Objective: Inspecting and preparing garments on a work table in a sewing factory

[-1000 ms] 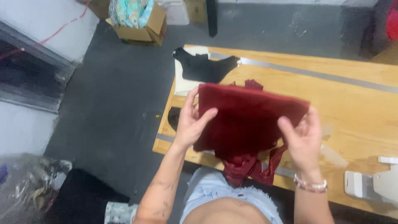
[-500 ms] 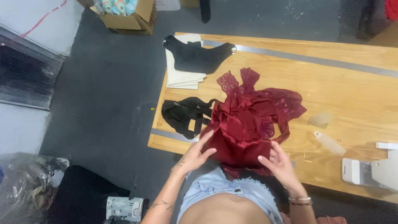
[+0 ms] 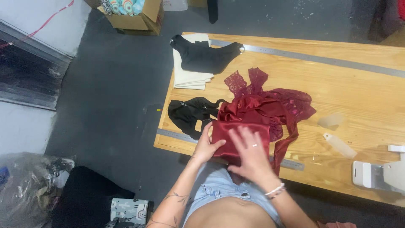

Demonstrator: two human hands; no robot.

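Note:
A dark red satin and lace garment [image 3: 263, 107] lies on the wooden table [image 3: 346, 80], its near part folded into a flat panel at the table's front edge. My left hand [image 3: 205, 147] pinches the left edge of that folded panel. My right hand [image 3: 251, 154] lies flat on top of the panel, fingers spread, a ring on one finger and bracelets at the wrist. Red lace spreads out behind the fold, and a red strap trails to the right.
A black garment [image 3: 188, 114] lies left of the red one. Further back, another black piece [image 3: 206, 57] rests on folded cream fabric [image 3: 187, 78]. A long metal ruler [image 3: 320, 59] crosses the table's back. A white device [image 3: 379, 173] sits at right. Cardboard boxes [image 3: 130, 12] stand on the floor.
The red garment, held up a second ago, has been laid on the table. My hands moved down onto its folded near part, the right one now flat on top.

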